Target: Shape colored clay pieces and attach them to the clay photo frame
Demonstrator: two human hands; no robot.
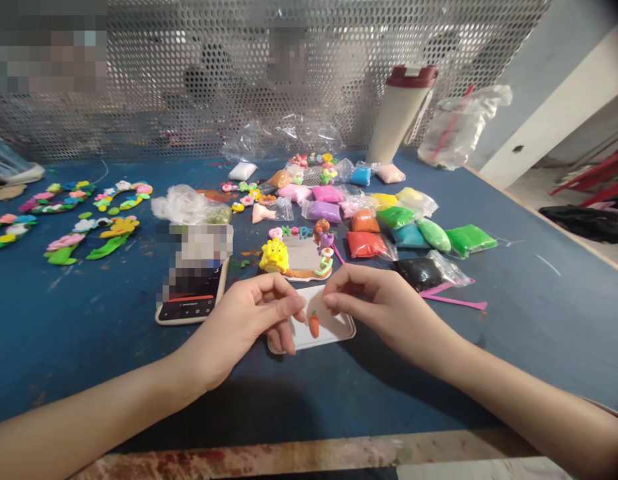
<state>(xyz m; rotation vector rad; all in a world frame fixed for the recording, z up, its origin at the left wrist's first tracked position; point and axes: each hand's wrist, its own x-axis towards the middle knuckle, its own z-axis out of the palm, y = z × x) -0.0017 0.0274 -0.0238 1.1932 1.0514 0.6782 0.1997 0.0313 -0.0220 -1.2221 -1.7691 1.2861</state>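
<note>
The fingers of the left hand (259, 310) and right hand (379, 300) hover over the white tray (333, 330), each thumb and forefinger drawn together; whether anything tiny is pinched there, I cannot tell. Between them a small orange carrot (315, 326) with a green top lies on the tray, whose left side and far right corner the hands partly hide. Just beyond the tray stands a decorated plaque (305, 252) with a yellow figure (274, 257) at its left. Left of the tray lies a phone (191, 287); to its right are pink tools (451, 301) and a black packet (419, 272). Farther beyond the tray, bagged packets crowd together, among them a red packet (363, 245) and a green packet (470, 240). Well left of the tray lie colourful decorated rings (144, 190); far beyond it, to the right, stands a tumbler (399, 120) beside a clear bag (451, 130). The blue table (89, 327) under the tray is scuffed and paint-flecked, backed by a perforated metal screen (159, 113).
</note>
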